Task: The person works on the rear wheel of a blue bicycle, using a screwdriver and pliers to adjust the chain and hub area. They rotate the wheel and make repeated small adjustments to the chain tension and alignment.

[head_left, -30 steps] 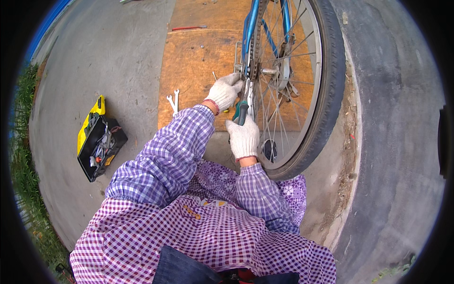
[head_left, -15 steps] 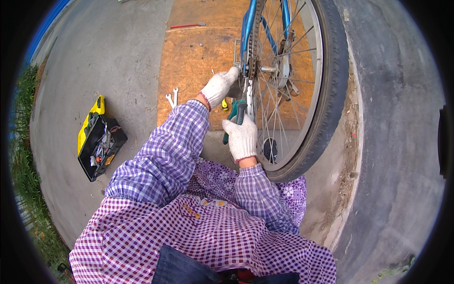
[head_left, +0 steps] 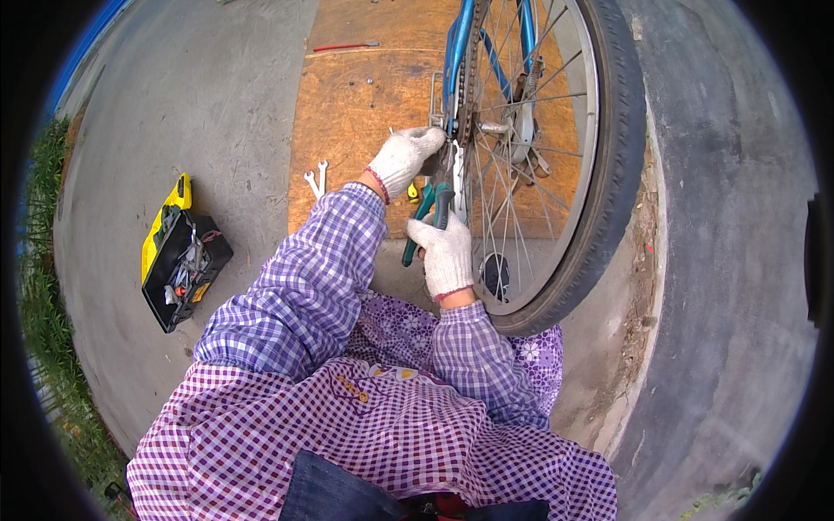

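My left hand [head_left: 404, 159], in a white knit glove, has its fingers curled at the rear hub beside the chain [head_left: 466, 95] of a blue bicycle [head_left: 454, 56]; what they grip is hidden. Just below, my gloved right hand [head_left: 445, 247] grips green-and-black pliers [head_left: 417, 227], whose handles are spread and whose upper end reaches toward the hub. The spoked wheel [head_left: 599, 200] stands close on the right of both hands. A small yellow-handled tool [head_left: 413, 193] lies below my left hand.
A wooden board [head_left: 347, 104] lies under the bicycle, carrying two open-end wrenches [head_left: 321, 181], a red screwdriver [head_left: 339, 47] and small metal pieces. An open black-and-yellow toolbox [head_left: 169, 273] full of tools sits on concrete at left. A low edge runs along the right, and plants border the left.
The pliers' handles have spread apart, the green one swinging out to the left. My left hand has shifted slightly up and left, uncovering the yellow-handled tool.
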`<action>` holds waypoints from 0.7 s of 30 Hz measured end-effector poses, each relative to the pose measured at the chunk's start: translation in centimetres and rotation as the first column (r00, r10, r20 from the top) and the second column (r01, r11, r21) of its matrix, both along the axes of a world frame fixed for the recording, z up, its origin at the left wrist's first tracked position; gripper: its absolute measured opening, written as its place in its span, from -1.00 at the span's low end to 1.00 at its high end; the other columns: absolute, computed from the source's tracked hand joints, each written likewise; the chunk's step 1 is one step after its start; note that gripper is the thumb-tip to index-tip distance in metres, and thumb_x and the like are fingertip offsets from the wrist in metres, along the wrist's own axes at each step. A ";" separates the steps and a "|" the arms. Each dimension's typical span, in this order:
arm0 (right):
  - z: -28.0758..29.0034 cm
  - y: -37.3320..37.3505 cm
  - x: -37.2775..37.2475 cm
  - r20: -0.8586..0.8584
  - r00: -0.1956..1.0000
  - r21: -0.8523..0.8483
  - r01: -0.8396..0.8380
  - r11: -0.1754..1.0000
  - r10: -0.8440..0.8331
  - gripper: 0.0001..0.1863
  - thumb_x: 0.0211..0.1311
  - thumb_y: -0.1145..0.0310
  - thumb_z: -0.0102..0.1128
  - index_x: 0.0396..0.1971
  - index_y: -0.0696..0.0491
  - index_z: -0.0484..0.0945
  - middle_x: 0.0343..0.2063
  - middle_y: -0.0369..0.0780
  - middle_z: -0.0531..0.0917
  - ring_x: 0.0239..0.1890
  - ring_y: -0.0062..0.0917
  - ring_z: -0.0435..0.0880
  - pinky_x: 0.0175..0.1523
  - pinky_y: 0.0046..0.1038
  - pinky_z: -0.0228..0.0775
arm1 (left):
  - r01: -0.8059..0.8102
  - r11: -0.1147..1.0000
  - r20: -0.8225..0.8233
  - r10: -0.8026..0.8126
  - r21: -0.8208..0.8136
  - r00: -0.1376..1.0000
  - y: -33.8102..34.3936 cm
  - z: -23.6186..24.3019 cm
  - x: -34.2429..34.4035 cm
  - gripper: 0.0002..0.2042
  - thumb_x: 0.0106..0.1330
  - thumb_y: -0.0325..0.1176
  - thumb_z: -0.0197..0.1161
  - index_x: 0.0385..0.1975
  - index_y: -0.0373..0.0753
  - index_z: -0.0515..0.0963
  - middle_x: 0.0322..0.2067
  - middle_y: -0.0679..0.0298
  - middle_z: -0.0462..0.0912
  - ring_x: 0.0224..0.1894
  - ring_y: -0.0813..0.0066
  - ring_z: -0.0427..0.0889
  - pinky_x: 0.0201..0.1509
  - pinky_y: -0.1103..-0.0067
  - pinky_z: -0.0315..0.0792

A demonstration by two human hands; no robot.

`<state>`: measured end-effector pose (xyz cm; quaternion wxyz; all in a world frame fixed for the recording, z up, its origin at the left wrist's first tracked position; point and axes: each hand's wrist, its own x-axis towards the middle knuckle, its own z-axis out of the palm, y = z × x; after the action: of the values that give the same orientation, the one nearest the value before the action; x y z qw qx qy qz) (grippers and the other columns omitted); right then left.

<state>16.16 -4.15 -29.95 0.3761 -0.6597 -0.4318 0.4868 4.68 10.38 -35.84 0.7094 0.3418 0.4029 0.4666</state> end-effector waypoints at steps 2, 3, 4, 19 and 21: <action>-0.3 0.1 -0.1 -0.067 0.998 0.006 -0.012 1.000 0.012 -0.75 0.18 0.28 0.44 -0.38 0.11 0.55 -0.54 -0.30 0.55 -0.54 -0.61 0.54 -0.39 -0.47 0.40 | -0.004 1.000 -0.012 0.004 0.023 1.000 -0.1 -0.2 -0.2 -0.54 0.57 -0.11 0.21 0.18 -0.42 0.59 -0.14 0.20 0.76 -0.16 0.50 0.70 0.01 0.52 0.57; -0.4 0.1 -0.1 -0.097 0.995 0.003 -0.017 1.000 0.017 -0.75 0.19 0.28 0.44 -0.38 0.10 0.55 -0.54 -0.31 0.55 -0.56 -0.63 0.53 -0.40 -0.50 0.39 | -0.006 1.000 -0.025 0.007 0.023 1.000 -0.1 -0.2 -0.4 -0.54 0.57 -0.11 0.21 0.18 -0.42 0.59 -0.13 0.20 0.76 -0.14 0.51 0.70 0.03 0.52 0.56; -0.4 0.1 -0.1 -0.135 0.991 -0.012 -0.012 1.000 0.010 -0.75 0.20 0.28 0.44 -0.38 0.10 0.55 -0.54 -0.31 0.55 -0.56 -0.64 0.52 -0.41 -0.52 0.38 | -0.005 1.000 -0.038 0.006 0.023 0.999 -0.1 -0.2 -0.4 -0.54 0.56 -0.11 0.21 0.18 -0.42 0.59 -0.13 0.20 0.75 -0.15 0.51 0.70 0.02 0.52 0.56; -0.5 -0.1 0.4 -0.321 0.947 -0.081 -0.058 0.995 0.030 -0.77 0.33 0.25 0.29 -0.21 0.12 0.64 -0.36 -0.20 0.78 -0.39 -0.64 0.68 -0.42 -0.65 0.38 | 0.102 0.995 0.200 -0.095 -0.022 0.975 0.2 -0.1 -0.4 -0.68 0.59 -0.22 0.18 0.09 -0.36 0.60 -0.19 0.25 0.71 -0.21 0.44 0.64 -0.06 0.46 0.53; -0.5 -0.1 0.5 -0.324 0.945 -0.084 -0.072 0.994 0.041 -0.75 0.32 0.24 0.30 -0.19 0.12 0.64 -0.34 -0.18 0.78 -0.36 -0.62 0.70 -0.42 -0.65 0.38 | 0.097 0.994 0.198 -0.087 -0.043 0.976 0.2 0.1 -0.6 -0.70 0.58 -0.25 0.18 0.08 -0.36 0.60 -0.19 0.25 0.71 -0.22 0.43 0.65 -0.06 0.45 0.54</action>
<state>16.69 -4.25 -30.41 0.3957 -0.5758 -0.3598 0.6184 4.10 10.56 -35.73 0.7752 0.2937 0.3269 0.4538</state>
